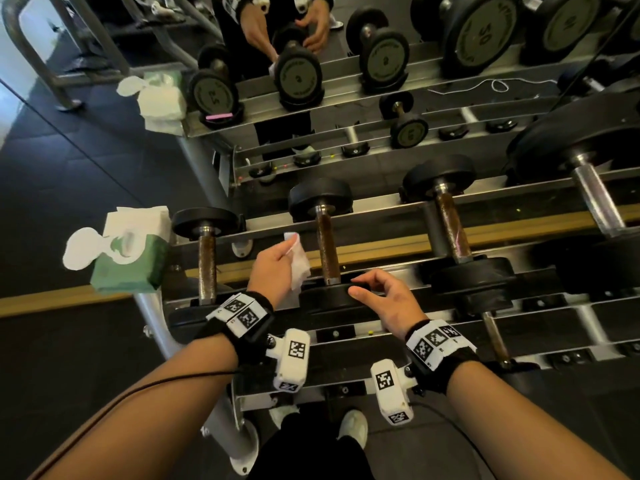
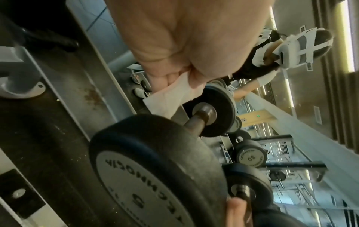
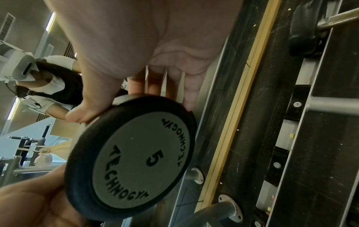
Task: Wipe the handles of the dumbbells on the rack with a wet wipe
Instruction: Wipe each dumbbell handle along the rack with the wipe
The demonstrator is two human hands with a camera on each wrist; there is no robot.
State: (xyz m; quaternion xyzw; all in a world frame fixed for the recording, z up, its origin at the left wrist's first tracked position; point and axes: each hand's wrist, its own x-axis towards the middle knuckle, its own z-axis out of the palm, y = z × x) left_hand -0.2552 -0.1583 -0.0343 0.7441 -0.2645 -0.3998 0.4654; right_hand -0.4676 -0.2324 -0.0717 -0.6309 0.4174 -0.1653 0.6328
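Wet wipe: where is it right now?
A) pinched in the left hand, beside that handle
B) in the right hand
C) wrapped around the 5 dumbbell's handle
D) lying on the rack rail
A: the left hand pinches the wet wipe just left of the 5 dumbbell's handle, not yet around it; the right hand rests on the near weight head.
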